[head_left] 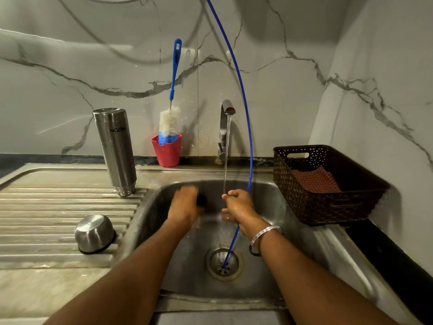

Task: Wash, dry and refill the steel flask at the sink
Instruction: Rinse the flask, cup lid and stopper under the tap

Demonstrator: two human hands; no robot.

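The steel flask point(116, 148) stands upside down on the ribbed drainboard point(46, 207), left of the sink basin point(269, 202). Its steel cap point(95, 233) rests mouth-down nearer to me on the same drainboard. Water runs from the tap point(226, 127) into the basin. My left hand point(185, 206) is blurred over the basin and closed on a small black part point(202, 201), probably the flask's stopper. My right hand point(239, 207) sits under the stream, fingers curled, with the thin blue tube point(247, 113) passing by it down to the drain point(223, 262).
A bottle brush point(172, 109) with a blue handle stands in a red cup point(166, 150) against the marble wall. A dark woven basket point(328, 184) holding a reddish checked cloth point(316, 181) sits on the right of the sink.
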